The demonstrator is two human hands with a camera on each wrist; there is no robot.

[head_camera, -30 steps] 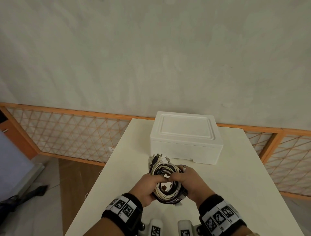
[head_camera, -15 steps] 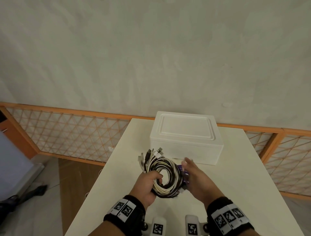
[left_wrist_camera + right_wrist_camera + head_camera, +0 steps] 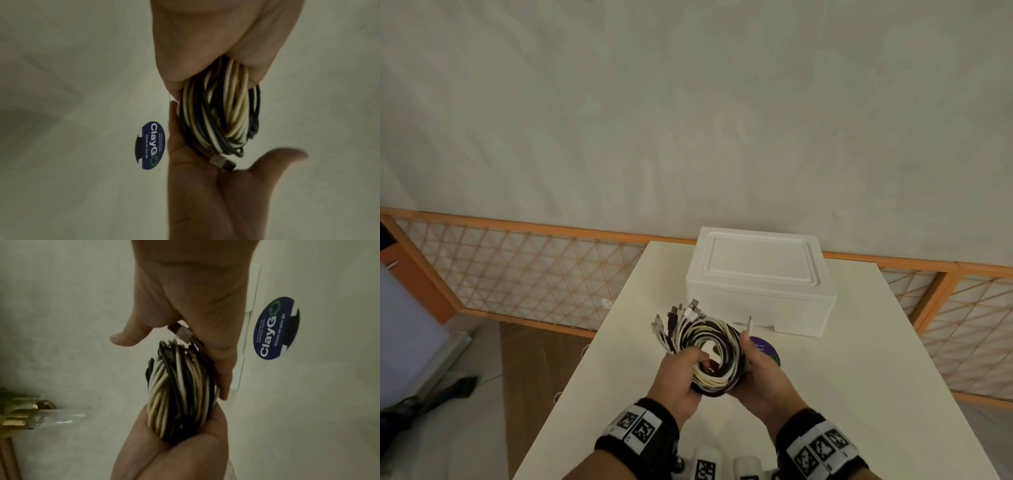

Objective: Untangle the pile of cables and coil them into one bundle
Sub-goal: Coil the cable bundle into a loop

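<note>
Black-and-cream cable coil (image 3: 709, 356) between 2 hands — left grip (image 3: 681, 380) curled round it, right grip (image 3: 763, 380) flat against it.

Right hand (image 3: 191, 293) flat against black-and-white cable coil (image 3: 180, 386), USB plug (image 3: 182, 332) under palm; left hand (image 3: 170, 451) grips coil; ClayGo sticker (image 3: 276, 328) beside.

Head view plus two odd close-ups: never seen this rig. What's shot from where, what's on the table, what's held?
No robot: a person wears one camera on the head and one on each wrist. The head view looks down at a white table with a white foam box and a round blue sticker. The left hand grips a coil of black and white cables; its fingers curl through the loop. The right hand lies flat against the coil's other side, thumb apart in the wrist views.
</note>
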